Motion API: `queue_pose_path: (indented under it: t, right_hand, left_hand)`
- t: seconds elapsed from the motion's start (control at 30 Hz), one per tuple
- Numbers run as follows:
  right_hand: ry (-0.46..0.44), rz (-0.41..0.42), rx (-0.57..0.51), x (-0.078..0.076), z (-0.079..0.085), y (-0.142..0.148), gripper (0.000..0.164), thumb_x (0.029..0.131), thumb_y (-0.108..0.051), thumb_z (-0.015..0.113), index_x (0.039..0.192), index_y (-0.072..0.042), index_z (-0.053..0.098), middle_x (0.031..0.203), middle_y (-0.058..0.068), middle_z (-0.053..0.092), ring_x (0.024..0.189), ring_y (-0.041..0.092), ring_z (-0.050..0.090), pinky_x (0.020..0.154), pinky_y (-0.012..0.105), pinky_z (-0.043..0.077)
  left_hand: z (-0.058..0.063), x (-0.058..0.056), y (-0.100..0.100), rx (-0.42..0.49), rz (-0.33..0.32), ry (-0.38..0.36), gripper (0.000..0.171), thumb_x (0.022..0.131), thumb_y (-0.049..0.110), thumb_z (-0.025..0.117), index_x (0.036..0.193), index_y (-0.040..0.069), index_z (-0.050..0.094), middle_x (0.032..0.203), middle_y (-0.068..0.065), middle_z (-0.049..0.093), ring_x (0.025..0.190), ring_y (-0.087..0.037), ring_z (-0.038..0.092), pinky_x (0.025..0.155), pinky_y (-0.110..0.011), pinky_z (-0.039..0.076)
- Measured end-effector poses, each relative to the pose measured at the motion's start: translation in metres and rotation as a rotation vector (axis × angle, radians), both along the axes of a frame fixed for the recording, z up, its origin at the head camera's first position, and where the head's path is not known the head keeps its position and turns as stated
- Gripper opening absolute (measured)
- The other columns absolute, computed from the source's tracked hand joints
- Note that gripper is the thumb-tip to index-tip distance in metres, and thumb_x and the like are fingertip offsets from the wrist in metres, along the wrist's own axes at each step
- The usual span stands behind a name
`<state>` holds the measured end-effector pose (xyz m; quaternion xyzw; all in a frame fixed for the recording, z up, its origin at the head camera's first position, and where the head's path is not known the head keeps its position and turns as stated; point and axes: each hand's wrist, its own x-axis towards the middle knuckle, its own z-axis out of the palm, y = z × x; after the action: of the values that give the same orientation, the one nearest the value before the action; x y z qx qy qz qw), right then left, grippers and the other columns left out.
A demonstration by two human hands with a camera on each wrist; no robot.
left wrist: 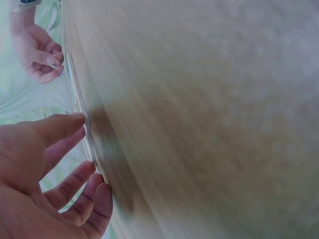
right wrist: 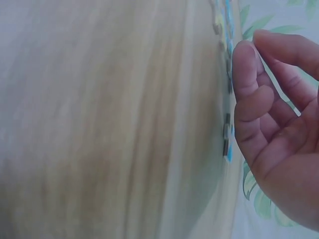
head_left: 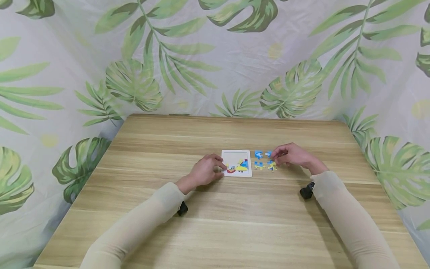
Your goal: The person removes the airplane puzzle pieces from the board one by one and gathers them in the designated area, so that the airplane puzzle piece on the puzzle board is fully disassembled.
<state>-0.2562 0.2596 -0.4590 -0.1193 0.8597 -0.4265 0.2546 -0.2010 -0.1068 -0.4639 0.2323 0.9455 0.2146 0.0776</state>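
Note:
A white-framed jigsaw board (head_left: 236, 152) lies flat on the table, with several red, yellow and blue pieces (head_left: 239, 167) set along its lower part. My left hand (head_left: 207, 169) is at the board's left edge, fingers bent and fingertips touching the rim. In the left wrist view the board appears edge-on beside the fingers (left wrist: 75, 181). Right of the board lie loose jigsaw pieces, among them a blue one (head_left: 258, 154) and a yellow-and-blue one (head_left: 259, 166). Above them hovers my right hand (head_left: 290, 154), its fingers loosely bent; no piece shows between them in the right wrist view.
The wooden table (head_left: 208, 228) extends around the board, its back edge close to a leaf-patterned cloth (head_left: 188, 74). Small black devices (head_left: 306, 191) sit under both wrists.

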Motion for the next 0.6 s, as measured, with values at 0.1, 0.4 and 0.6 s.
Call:
queue_pose_path:
  t: [0.1, 0.4, 0.6]
  right_hand:
    - [0.003, -0.001, -0.007, -0.001, 0.003, -0.003, 0.026, 0.091, -0.016, 0.071, 0.115, -0.006, 0.07, 0.11, 0.015, 0.072, 0.079, 0.014, 0.059, 0.065, 0.029, 0.051]
    - [0.009, 0.009, -0.011, -0.002, 0.011, -0.021, 0.028, 0.092, -0.019, 0.071, 0.118, -0.009, 0.07, 0.112, 0.014, 0.071, 0.088, 0.017, 0.059, 0.068, 0.029, 0.052]
    - [0.028, 0.011, 0.004, -0.002, 0.014, -0.036, 0.027, 0.092, -0.021, 0.071, 0.117, -0.011, 0.071, 0.112, 0.01, 0.072, 0.089, 0.017, 0.058, 0.071, 0.03, 0.051]
  left_hand:
    - [0.0, 0.0, 0.0, -0.002, 0.002, 0.0, 0.022, 0.088, 0.022, 0.077, 0.109, 0.018, 0.079, 0.133, -0.005, 0.063, 0.127, -0.026, 0.056, 0.108, -0.042, 0.047]
    - [0.0, -0.001, 0.0, -0.001, -0.003, 0.002, 0.022, 0.088, 0.021, 0.077, 0.11, 0.018, 0.078, 0.133, -0.005, 0.064, 0.126, -0.026, 0.056, 0.108, -0.042, 0.047]
    - [0.0, 0.0, -0.001, 0.0, -0.002, -0.003, 0.022, 0.088, 0.021, 0.077, 0.11, 0.018, 0.078, 0.133, -0.005, 0.064, 0.126, -0.026, 0.056, 0.107, -0.042, 0.048]
